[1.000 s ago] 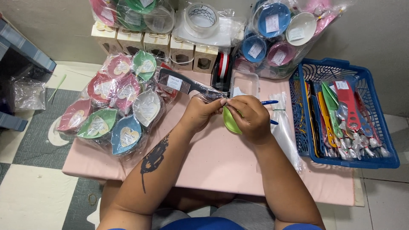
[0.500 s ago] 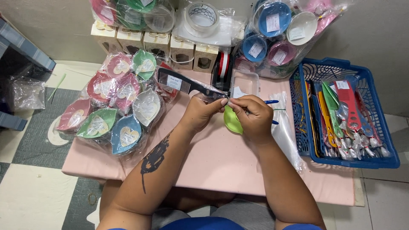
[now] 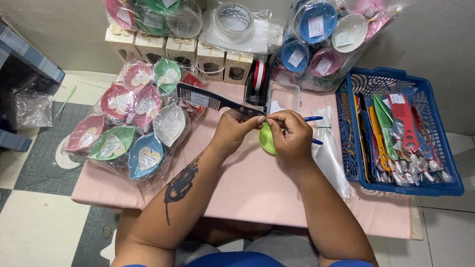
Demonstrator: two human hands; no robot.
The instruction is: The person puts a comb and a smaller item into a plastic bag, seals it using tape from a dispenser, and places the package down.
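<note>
My left hand (image 3: 233, 131) and my right hand (image 3: 293, 134) meet above the pink table (image 3: 257, 188). Both pinch the narrow end of a black comb (image 3: 205, 100) that sits in a clear plastic sleeve. The comb points away to the upper left, teeth facing the far side. Beneath my hands a small green dish-like piece (image 3: 266, 141) lies on the table, partly hidden. Blue pens (image 3: 313, 118) poke out just right of my right hand.
Wrapped leaf-shaped dishes (image 3: 129, 123) are piled at the left. A blue basket (image 3: 448, 165) of packed combs stands at the right. Small cream boxes (image 3: 198, 55), a tape dispenser (image 3: 258, 79), a tape roll (image 3: 234, 18) and bagged bowls (image 3: 316, 29) line the far edge. Clear bags (image 3: 328, 153) lie beside the basket.
Both hands stay at the comb's end; my right hand has shifted slightly, fingers working at the sleeve. The comb has barely moved.
</note>
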